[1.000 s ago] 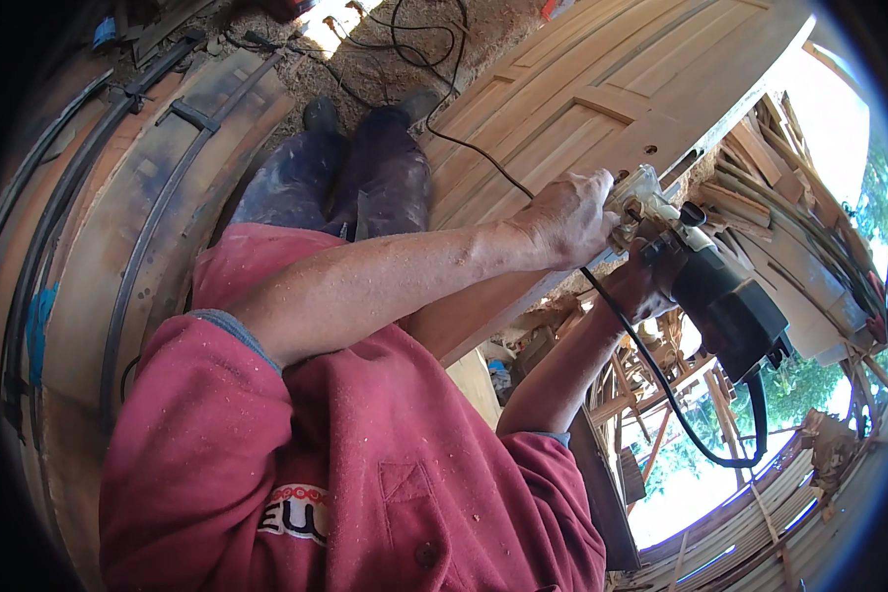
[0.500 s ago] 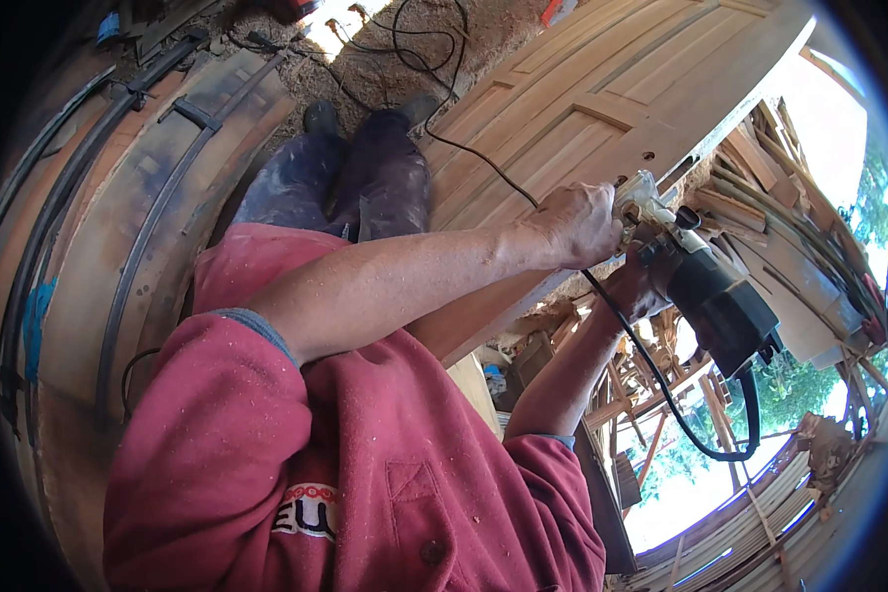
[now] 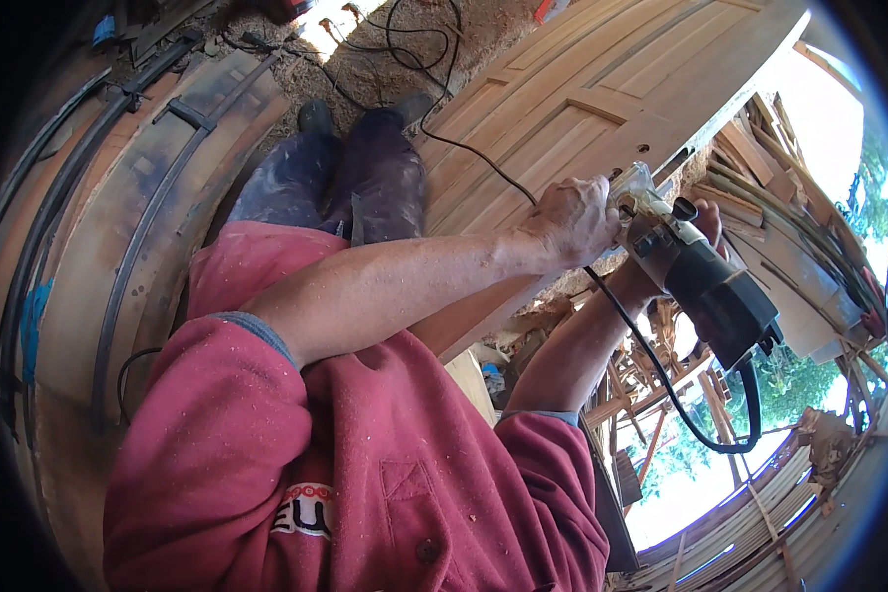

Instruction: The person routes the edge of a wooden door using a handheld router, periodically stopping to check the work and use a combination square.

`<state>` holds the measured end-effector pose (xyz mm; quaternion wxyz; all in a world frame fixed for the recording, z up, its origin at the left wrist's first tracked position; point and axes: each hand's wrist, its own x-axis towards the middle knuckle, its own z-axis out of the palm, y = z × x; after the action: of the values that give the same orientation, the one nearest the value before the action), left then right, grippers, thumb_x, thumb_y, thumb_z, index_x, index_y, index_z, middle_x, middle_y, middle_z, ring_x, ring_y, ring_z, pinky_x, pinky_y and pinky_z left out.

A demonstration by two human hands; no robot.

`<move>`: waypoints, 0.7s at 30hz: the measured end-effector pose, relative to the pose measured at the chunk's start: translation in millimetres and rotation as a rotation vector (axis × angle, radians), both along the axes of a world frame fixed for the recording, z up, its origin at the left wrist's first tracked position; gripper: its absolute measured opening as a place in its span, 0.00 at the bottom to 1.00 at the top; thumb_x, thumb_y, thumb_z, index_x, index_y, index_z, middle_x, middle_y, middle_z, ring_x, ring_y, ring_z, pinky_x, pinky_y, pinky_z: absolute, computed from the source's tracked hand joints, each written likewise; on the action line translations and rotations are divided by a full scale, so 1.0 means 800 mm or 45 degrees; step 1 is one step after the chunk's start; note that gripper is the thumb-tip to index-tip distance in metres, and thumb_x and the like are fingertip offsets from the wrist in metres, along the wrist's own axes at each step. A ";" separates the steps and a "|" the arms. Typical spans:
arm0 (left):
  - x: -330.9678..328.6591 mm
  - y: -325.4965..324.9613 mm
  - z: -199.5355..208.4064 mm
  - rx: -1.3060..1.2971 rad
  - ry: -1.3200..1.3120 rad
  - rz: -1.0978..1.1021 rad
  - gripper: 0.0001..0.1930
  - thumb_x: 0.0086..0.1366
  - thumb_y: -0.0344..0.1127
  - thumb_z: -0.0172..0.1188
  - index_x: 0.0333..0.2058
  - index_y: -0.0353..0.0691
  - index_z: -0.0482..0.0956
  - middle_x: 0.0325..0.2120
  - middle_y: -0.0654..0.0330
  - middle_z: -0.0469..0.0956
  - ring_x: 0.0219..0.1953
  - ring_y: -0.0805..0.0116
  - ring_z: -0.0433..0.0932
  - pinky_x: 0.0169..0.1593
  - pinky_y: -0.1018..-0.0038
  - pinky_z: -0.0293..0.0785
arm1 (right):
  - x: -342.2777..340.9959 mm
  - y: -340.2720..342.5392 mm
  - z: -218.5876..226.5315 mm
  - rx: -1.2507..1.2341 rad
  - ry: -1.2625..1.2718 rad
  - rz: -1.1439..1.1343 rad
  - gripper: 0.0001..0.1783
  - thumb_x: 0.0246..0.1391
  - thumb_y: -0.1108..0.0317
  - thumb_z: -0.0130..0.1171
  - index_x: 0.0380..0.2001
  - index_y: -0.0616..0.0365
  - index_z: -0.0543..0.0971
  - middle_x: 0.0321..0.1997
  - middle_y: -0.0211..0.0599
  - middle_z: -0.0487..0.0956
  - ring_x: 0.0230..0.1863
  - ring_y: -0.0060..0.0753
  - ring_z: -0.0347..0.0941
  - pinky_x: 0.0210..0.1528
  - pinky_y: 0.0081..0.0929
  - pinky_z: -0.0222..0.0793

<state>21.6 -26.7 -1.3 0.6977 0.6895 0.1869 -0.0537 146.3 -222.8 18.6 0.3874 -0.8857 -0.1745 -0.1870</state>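
Observation:
A black, corded handheld router (image 3: pixel 705 286) with a clear plastic piece at its base meets the edge of a panelled wooden door (image 3: pixel 562 148). My left hand (image 3: pixel 574 222) is closed at the router's base end, its fingertips partly hidden by the tool. From behind, my right hand (image 3: pixel 644 279) wraps the router body; its palm is hidden, and its fingertips show past the far side. A round hole and a slot show in the door near the router. The black cord (image 3: pixel 651 365) loops down from the router's rear end and passes under my left wrist.
Curved wooden panels with dark clamp bars (image 3: pixel 158 212) stand at the left. Scrap timber (image 3: pixel 770 217) is piled at the right. A cable (image 3: pixel 414 59) coils over the sawdust-covered ground beyond my feet.
The router has shifted slightly left along with my left hand. My right hand's grip has changed: its fingertips now show beyond the tool's far side.

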 end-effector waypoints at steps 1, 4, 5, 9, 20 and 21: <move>-0.001 0.003 -0.003 0.051 -0.002 0.026 0.19 0.63 0.43 0.50 0.31 0.26 0.71 0.21 0.39 0.77 0.31 0.40 0.80 0.42 0.54 0.75 | 0.003 0.013 -0.008 -0.488 -0.209 -0.016 0.23 0.68 0.61 0.42 0.58 0.66 0.69 0.62 0.50 0.70 0.64 0.40 0.67 0.68 0.38 0.62; 0.001 0.008 0.004 -0.045 -0.001 -0.048 0.19 0.64 0.43 0.50 0.31 0.27 0.71 0.21 0.38 0.77 0.31 0.40 0.80 0.42 0.54 0.75 | 0.012 -0.019 0.002 -0.635 -0.319 0.084 0.21 0.71 0.66 0.37 0.58 0.69 0.68 0.63 0.52 0.68 0.65 0.38 0.66 0.70 0.34 0.62; 0.001 0.007 0.002 -0.037 -0.004 -0.037 0.19 0.64 0.43 0.50 0.31 0.27 0.71 0.21 0.38 0.77 0.31 0.40 0.80 0.42 0.54 0.75 | 0.011 -0.017 0.005 -0.570 -0.320 0.128 0.17 0.69 0.70 0.42 0.55 0.68 0.71 0.61 0.51 0.70 0.64 0.37 0.68 0.68 0.31 0.65; -0.003 0.000 0.000 0.028 -0.017 -0.018 0.20 0.64 0.44 0.50 0.31 0.27 0.71 0.21 0.38 0.77 0.31 0.40 0.80 0.42 0.54 0.75 | -0.001 0.040 0.013 0.207 -0.007 0.265 0.16 0.67 0.75 0.44 0.55 0.69 0.70 0.61 0.50 0.70 0.63 0.38 0.69 0.68 0.29 0.65; -0.002 0.001 -0.001 0.057 -0.025 0.007 0.19 0.63 0.44 0.52 0.31 0.28 0.71 0.21 0.37 0.77 0.31 0.39 0.80 0.42 0.53 0.74 | 0.009 -0.028 0.002 -0.024 -0.031 0.219 0.22 0.69 0.67 0.37 0.62 0.67 0.61 0.66 0.53 0.64 0.71 0.42 0.59 0.73 0.33 0.58; -0.002 0.002 0.002 0.050 -0.046 -0.006 0.19 0.63 0.44 0.52 0.31 0.28 0.71 0.21 0.37 0.77 0.31 0.39 0.80 0.42 0.53 0.74 | 0.018 -0.062 0.004 -0.377 -0.117 0.103 0.22 0.69 0.67 0.38 0.62 0.66 0.62 0.67 0.51 0.63 0.71 0.41 0.59 0.73 0.33 0.58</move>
<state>20.2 -25.5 0.5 0.6872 0.7043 0.1738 -0.0393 160.4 -272.4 22.1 0.2513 -0.9160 -0.2531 -0.1837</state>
